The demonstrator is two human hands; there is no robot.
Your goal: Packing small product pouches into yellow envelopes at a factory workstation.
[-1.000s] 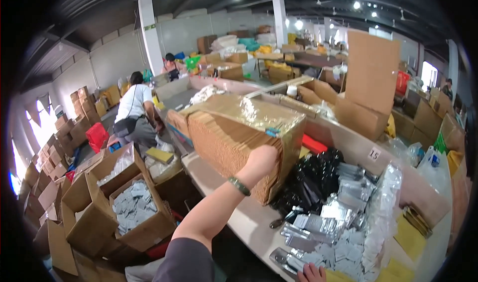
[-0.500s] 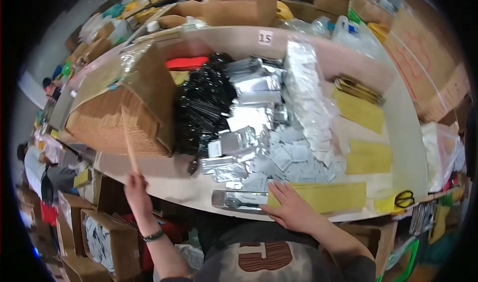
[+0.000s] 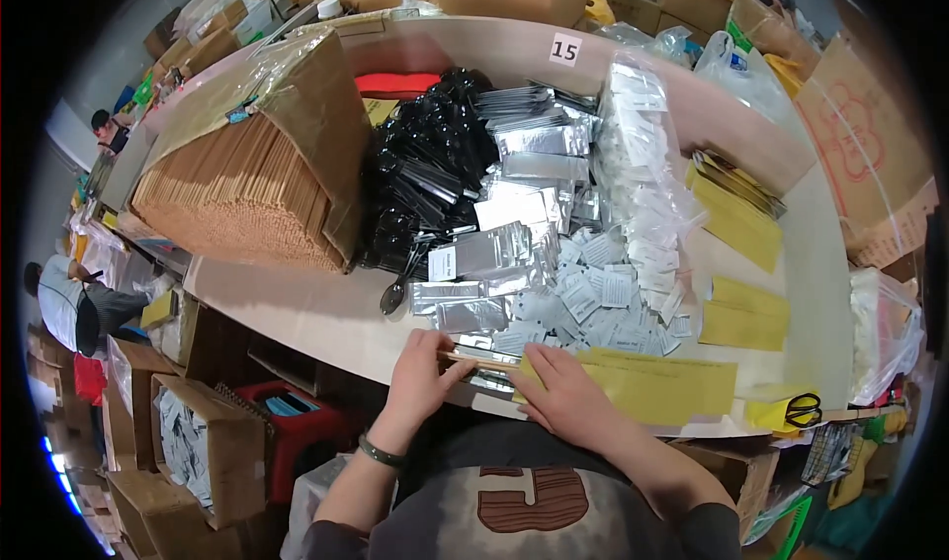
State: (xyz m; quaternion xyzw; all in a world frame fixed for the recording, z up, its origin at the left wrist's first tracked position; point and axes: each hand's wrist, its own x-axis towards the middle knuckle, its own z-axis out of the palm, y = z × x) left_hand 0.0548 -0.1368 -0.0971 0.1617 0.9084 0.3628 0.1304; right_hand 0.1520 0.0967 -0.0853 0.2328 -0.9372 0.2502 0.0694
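My left hand [image 3: 423, 375] pinches a thin wooden stick [image 3: 473, 358] at the table's near edge, laid over silver foil packets [image 3: 484, 367]. Beside it my right hand [image 3: 560, 394] presses flat on a long yellow envelope [image 3: 660, 386] with the stick's other end near its fingers. Just beyond lie small white sachets [image 3: 593, 298] and more silver pouches [image 3: 514, 209]. A heap of black plastic spoons [image 3: 425, 179] sits further back, and an open carton packed with wooden sticks [image 3: 242, 199] lies at the left.
More yellow envelopes [image 3: 743, 313] and scissors [image 3: 803, 409] lie at the right. Clear bags of white sachets [image 3: 647, 165] stand behind. Cardboard boxes [image 3: 158, 441] crowd the floor at the left, where a person [image 3: 69, 308] crouches. A low wall [image 3: 474, 51] backs the table.
My left hand came from the stick carton at the left to the table's near edge, bringing a stick to my right hand. The view tilted down onto the table.
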